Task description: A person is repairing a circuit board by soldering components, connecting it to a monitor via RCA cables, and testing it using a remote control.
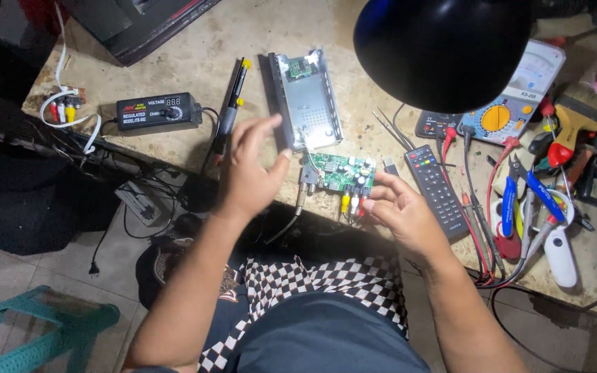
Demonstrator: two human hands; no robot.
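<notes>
A green circuit board (338,173) with yellow, white and red plugs at its near edge lies at the bench's front edge. My left hand (251,173) hovers just left of it, fingers spread, holding nothing. My right hand (401,211) is at the board's right corner, fingers half curled near the plugs, and it grips nothing that I can see. Behind the board lies an opened grey metal case (305,100).
A black lamp shade (443,48) overhangs the bench. A black remote (438,190) lies by my right hand, a multimeter (513,103) and pliers (530,207) further right. A black power adapter (159,112) and a soldering iron (233,107) lie on the left. A teal stool (36,324) stands on the floor.
</notes>
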